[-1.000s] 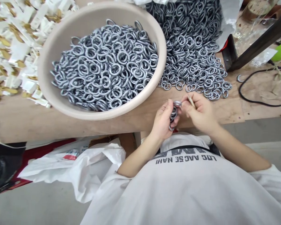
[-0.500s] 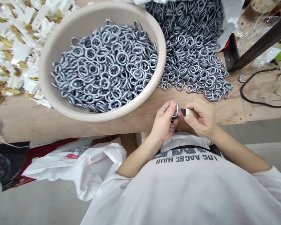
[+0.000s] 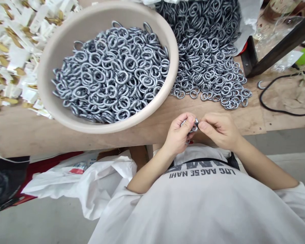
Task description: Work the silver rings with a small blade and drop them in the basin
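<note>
My left hand (image 3: 177, 133) is closed around grey rings (image 3: 193, 129) just beyond the table's near edge; the fingers hide part of them, and how many there are I cannot tell. My right hand (image 3: 220, 131) grips a small knife. Only a bit of its dark blade (image 3: 197, 125) shows, at the rings by my left fingertips; the pale handle is hidden in the fist. Beyond my hands lies a loose pile of grey rings (image 3: 210, 76). To the left, a beige basin (image 3: 104, 128) is heaped with more such rings.
White and gold-brown pieces (image 3: 17, 57) cover the table's far left. A dark metal bar (image 3: 277, 47) rises at the right, beside a black cable (image 3: 277, 108) and a broken ring (image 3: 261, 85). A white plastic bag (image 3: 91, 183) hangs below the near edge.
My right hand has brought the knife left to the rings, its handle now covered by my fingers. The rings in my left hand have turned.
</note>
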The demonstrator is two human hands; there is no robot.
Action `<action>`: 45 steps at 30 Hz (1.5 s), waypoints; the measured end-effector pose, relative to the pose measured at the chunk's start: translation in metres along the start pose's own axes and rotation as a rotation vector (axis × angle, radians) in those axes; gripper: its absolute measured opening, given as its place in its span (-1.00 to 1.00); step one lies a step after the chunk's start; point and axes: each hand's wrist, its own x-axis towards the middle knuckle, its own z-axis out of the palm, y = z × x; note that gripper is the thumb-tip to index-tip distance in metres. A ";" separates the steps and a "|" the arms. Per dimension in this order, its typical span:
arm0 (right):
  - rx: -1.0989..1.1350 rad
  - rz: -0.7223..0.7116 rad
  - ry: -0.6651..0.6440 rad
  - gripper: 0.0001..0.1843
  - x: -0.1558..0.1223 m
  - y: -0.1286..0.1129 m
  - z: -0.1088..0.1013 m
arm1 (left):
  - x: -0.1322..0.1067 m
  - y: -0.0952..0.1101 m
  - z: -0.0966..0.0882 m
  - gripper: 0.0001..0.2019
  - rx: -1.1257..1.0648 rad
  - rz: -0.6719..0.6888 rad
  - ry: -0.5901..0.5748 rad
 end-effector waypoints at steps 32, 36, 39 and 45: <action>0.319 0.229 0.318 -0.68 0.015 0.022 0.024 | 0.012 0.001 0.000 -0.43 -0.187 -0.327 -0.007; 0.207 0.169 0.270 -0.70 0.015 0.035 0.027 | 0.012 0.002 -0.002 -0.53 -0.174 -0.324 -0.021; 0.193 0.111 0.245 -0.70 0.011 0.035 0.028 | 0.010 0.000 0.000 -0.59 -0.089 -0.227 0.078; 0.323 0.235 0.210 -0.61 0.012 0.024 0.020 | 0.006 -0.003 0.004 -0.58 0.057 -0.067 0.074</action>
